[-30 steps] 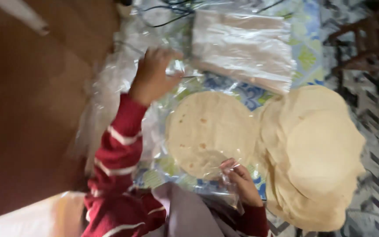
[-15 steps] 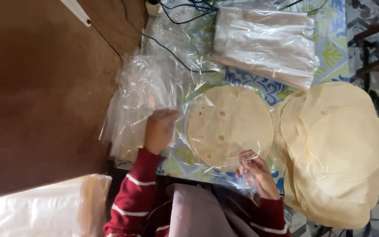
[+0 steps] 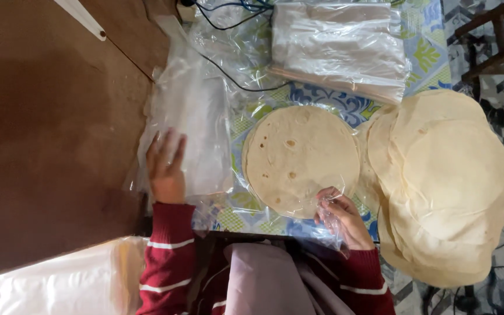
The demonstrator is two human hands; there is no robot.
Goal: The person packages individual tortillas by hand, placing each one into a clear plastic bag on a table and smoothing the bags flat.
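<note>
A small stack of round pale flatbreads (image 3: 301,158) lies inside a clear plastic bag on the patterned tablecloth. My right hand (image 3: 343,217) pinches the open edge of that bag at the stack's near side. My left hand (image 3: 166,168) lies flat, fingers spread, on a pile of empty clear plastic bags (image 3: 196,125) to the left. Both sleeves are red with white stripes.
A large heap of loose flatbreads (image 3: 447,186) sits to the right. A folded stack of plastic bags (image 3: 339,46) lies at the far side, with black cables (image 3: 228,76) near it. Brown wooden surface (image 3: 48,134) is on the left, a white bag pile (image 3: 48,286) at lower left.
My left hand moved from the far side of the table back toward me and now rests on the pile of empty bags. My right hand stayed at the bag's edge.
</note>
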